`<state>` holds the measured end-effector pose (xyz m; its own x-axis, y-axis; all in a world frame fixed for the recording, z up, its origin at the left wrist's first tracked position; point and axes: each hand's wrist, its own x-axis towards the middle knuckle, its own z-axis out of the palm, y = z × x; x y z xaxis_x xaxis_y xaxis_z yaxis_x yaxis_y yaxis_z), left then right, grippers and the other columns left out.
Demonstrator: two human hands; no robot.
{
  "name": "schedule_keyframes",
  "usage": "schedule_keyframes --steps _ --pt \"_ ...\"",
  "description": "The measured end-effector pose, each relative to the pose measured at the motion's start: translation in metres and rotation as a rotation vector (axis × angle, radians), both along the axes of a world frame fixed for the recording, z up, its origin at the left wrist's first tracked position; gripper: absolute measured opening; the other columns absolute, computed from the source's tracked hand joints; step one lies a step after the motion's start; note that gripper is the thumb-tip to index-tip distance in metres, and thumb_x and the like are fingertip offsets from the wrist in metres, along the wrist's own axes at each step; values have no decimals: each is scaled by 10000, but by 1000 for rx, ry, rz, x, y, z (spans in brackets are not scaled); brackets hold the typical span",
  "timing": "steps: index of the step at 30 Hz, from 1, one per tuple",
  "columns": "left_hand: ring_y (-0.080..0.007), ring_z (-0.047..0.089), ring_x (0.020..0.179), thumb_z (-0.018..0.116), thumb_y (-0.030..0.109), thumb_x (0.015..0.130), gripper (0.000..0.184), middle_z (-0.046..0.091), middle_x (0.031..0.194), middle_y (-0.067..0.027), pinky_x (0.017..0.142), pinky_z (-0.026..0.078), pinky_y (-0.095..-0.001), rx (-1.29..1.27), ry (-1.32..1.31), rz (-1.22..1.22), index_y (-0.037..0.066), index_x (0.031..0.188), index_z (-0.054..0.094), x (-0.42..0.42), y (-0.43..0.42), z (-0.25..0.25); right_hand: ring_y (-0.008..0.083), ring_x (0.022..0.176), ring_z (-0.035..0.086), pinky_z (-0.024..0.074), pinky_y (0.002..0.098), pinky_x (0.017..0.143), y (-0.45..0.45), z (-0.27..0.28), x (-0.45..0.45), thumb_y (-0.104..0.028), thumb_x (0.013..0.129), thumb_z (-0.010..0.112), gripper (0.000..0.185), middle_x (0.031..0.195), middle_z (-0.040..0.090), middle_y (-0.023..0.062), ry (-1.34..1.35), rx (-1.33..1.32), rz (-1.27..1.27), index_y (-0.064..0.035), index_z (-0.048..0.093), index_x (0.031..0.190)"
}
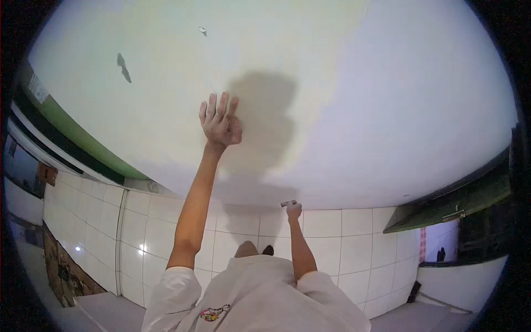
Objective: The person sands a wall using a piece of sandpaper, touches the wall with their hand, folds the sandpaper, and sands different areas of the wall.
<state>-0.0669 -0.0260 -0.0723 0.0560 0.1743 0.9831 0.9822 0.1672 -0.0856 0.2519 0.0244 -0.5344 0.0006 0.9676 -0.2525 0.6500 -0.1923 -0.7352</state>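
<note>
In the head view my left hand is raised to the pale wall, fingers stretched upward and holding nothing. It looks laid against the wall, though contact is hard to confirm. Low down near the wall's foot, my right hand is closed around a small grey bar-like tool, which points left. Its exact kind is too small to make out. The wall is yellowish-green on the left and whiter on the right and along the bottom. My shadow falls on it beside the left hand.
A small hook or nail sticks out high on the wall, left of which is a dark shadow. Green-edged trim runs down the left. A dark green door stands at the right. White tiles cover the floor.
</note>
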Motion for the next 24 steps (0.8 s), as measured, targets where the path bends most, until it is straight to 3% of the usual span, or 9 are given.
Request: schedule_keyframes --steps 3,4,6,9,12,13,16,19,24 --pt "-316 437 1372 456 275 865 507 541 1437 -62 1158 223 -491 24 -2 -26 167 1330 624 4 0 -3 341 761 686 523 409 772 -19 99 4 -325 854 675 382 781 706 217 253 68 99 56 709 855" --pt "-315 440 1370 460 267 853 515 542 1436 -60 1157 227 -491 11 -3 -12 171 1333 622 5 -1 -3 261 735 679 515 370 744 -14 105 -1 -279 912 625 342 775 713 171 126 239 34 46 711 847" --pt "-314 444 1369 464 259 841 525 543 1435 -58 1156 230 -491 10 1 6 174 1335 619 5 0 -1 173 722 646 496 324 692 -6 227 -1 -216 972 564 310 781 704 127 554 127 159 51 695 883" --pt "-311 447 1369 474 224 806 560 546 1433 -59 1153 238 -490 18 -11 -7 182 1348 610 -3 0 -5 118 690 588 464 293 648 11 372 -20 -182 1009 520 293 753 664 77 676 425 147 54 643 887" --pt "-312 446 1370 485 202 773 597 543 1437 -60 1148 246 -489 14 -40 -37 194 1358 601 -1 -1 -3 144 610 505 401 332 563 -1 512 -18 -143 982 530 220 662 590 66 507 746 110 11 629 859" --pt "-312 447 1369 491 197 769 606 540 1441 -61 1141 258 -493 -2 -31 -9 198 1367 593 -1 -1 -3 170 665 517 401 343 597 -2 546 -16 -129 965 549 189 673 572 71 423 850 132 7 631 863" --pt "-310 446 1372 500 184 764 625 532 1450 -60 1125 284 -501 -23 -35 -1 205 1384 576 0 -3 -1 271 878 518 415 400 744 11 612 -6 -107 905 625 120 782 547 108 81 1266 207 10 647 892" --pt "-304 440 1380 504 172 764 639 527 1455 -54 1113 306 -508 -24 -38 -18 208 1400 559 1 -4 -1 319 999 490 405 454 850 17 661 -6 -93 865 676 110 915 558 142 -39 1586 137 8 657 906" --pt "-289 417 1400 504 174 774 627 527 1455 -42 1126 300 -507 -30 -55 -24 208 1398 560 4 -5 -1 352 1130 502 440 470 887 29 694 -26 -28 833 691 119 1010 593 133 -9 1746 106 -15 682 952"
